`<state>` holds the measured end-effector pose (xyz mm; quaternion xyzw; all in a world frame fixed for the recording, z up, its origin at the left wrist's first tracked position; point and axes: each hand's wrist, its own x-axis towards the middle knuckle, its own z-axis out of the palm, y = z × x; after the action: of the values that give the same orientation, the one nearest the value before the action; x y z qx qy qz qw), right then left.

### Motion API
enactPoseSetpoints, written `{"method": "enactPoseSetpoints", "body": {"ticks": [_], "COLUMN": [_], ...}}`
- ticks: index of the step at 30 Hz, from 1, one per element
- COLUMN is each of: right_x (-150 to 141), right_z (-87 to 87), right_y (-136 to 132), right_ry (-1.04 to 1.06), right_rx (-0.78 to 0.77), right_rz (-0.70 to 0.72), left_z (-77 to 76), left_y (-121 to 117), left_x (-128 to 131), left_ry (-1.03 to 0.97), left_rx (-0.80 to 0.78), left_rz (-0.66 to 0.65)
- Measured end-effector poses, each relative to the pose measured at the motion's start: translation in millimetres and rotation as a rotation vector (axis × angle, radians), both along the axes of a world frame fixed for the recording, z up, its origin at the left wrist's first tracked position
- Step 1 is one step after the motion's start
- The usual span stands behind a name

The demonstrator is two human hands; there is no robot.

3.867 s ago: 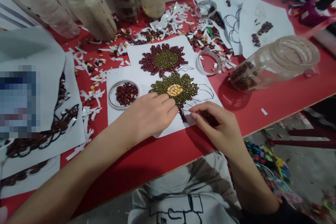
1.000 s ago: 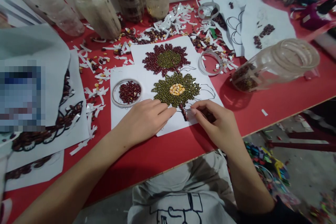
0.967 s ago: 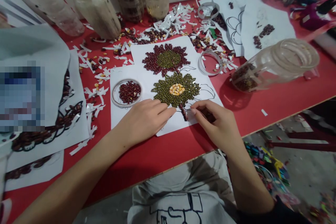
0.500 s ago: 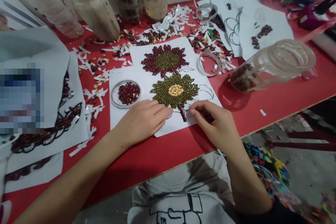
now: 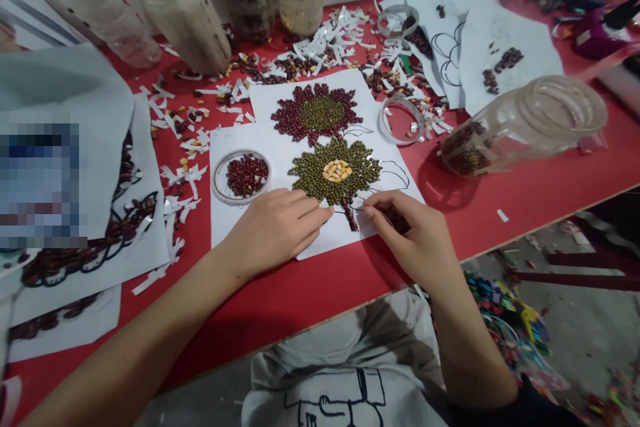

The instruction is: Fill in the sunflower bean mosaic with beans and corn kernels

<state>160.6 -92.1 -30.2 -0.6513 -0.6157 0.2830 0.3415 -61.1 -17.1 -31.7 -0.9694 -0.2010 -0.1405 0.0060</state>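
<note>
On a white sheet of paper is a flower picture made of seeds. Its upper flower has dark red petals round a green centre; the lower flower has green petals round a yellow corn centre. A short dark red stem runs down from it. My left hand lies flat on the sheet, fingers stretched towards the stem. Right of the stem, my right hand has thumb and forefinger pinched at the paper; anything between them is too small to see. A round lid of red beans sits beside my left hand.
A clear jar with some seeds lies tilted at the right. Near the sheet is a clear ring-shaped lid. Paper shreds and loose seeds cover the back. Jars stand by the wall; bean-covered sheets lie left.
The view has shifted very slightly. Both hands stay in nearly the same place over the sheet, and the seed picture looks the same.
</note>
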Motion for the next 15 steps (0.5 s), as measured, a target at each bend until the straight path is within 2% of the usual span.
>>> {"method": "enactPoseSetpoints", "body": {"ticks": [10, 15], "right_x": [-0.4, -0.9], "right_z": [-0.9, -1.9], "right_y": [-0.3, -0.3], "right_ry": [0.002, 0.023], "right_rx": [-0.001, -0.001], "right_rz": [-0.011, -0.015], "left_z": [-2.6, -4.7], "left_y": [-1.7, -3.8], "left_x": [-1.3, -1.6], "left_ry": [-0.040, -0.050], "left_rx": [-0.102, -0.082], "left_rz": [0.048, 0.059]}}
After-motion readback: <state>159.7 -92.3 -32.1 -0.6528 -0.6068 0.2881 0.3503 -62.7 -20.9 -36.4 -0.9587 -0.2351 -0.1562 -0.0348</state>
